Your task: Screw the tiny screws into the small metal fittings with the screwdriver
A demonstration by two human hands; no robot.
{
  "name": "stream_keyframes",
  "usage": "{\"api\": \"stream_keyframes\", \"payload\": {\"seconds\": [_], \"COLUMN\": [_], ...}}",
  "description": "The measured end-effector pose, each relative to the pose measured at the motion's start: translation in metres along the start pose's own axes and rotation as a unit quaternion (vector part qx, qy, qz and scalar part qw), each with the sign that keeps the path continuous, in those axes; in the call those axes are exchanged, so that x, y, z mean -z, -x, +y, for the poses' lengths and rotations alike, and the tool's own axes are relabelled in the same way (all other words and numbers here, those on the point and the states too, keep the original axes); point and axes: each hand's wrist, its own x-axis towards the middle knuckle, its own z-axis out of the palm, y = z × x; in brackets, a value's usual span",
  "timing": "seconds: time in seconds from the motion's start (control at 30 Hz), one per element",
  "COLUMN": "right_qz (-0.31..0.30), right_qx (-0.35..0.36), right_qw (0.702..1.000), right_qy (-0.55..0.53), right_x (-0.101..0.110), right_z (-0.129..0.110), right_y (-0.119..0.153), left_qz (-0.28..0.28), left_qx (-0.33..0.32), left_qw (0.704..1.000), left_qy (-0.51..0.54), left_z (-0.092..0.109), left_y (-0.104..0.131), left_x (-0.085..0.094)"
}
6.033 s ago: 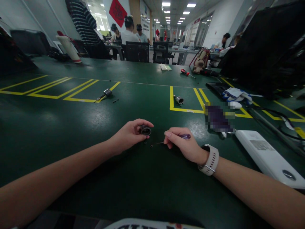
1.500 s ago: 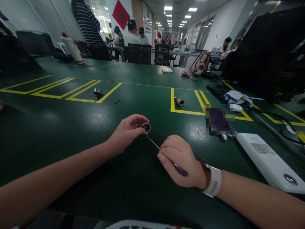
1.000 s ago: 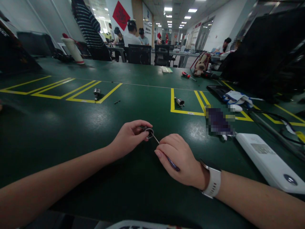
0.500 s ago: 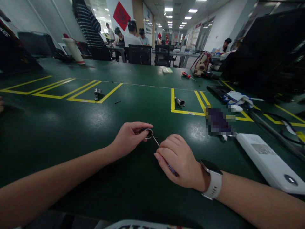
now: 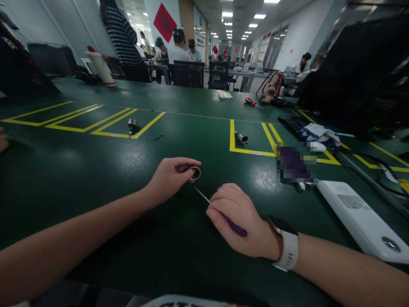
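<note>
Small metal ring in our left fingers, fine screwdriver in our right

Going left to right over the desk: our left hand [image 5: 171, 181] pinches a small round metal ring [image 5: 194, 172] between thumb and fingertips, raised just off the green surface near the middle of the desk, well in from its near edge. We judge it light, rigid and smooth enough to slip, so the outer rim is the place to grip, as we do now. Just right of it, our right hand [image 5: 241, 219] is curled shut around a thin precision screwdriver [image 5: 223, 215], purple handle lying across the palm, bare tip aimed at the ring but apart from it. The shaft looks stiff yet slender; we would hold the handle, not the tip. Farther right lies a white device [image 5: 358, 215].
</note>
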Motion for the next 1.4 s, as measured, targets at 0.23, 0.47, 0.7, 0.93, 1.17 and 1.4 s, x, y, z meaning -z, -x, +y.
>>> {"api": "stream_keyframes", "payload": {"seconds": [0.23,0.47,0.7,0.93,1.17,1.4], "right_qz": [-0.089,-0.086,-0.087,-0.090,-0.092,-0.094], "right_qx": [-0.227,-0.196,-0.163,-0.155,-0.149,-0.135], "right_qw": [0.914,0.940,0.960,0.968,0.976,0.986], "right_qy": [-0.323,-0.264,-0.212,-0.178,-0.130,-0.040], "right_x": [-0.012,-0.016,-0.020,-0.022,-0.024,-0.014], "right_z": [0.000,-0.001,0.000,-0.002,-0.005,-0.013], "right_y": [-0.009,-0.012,-0.014,-0.017,-0.021,-0.036], "left_qz": [0.062,0.054,0.053,0.044,0.043,0.037], "left_qx": [0.018,0.026,0.036,0.035,0.033,0.051], "left_qw": [0.996,0.994,0.993,0.993,0.994,0.989], "left_qy": [0.056,0.087,0.098,0.102,0.099,0.134], "left_z": [0.004,0.006,0.006,0.005,0.005,0.007], "left_y": [-0.015,-0.014,-0.014,-0.013,-0.012,-0.011], "left_x": [0.017,0.016,0.017,0.018,0.017,0.017]}}
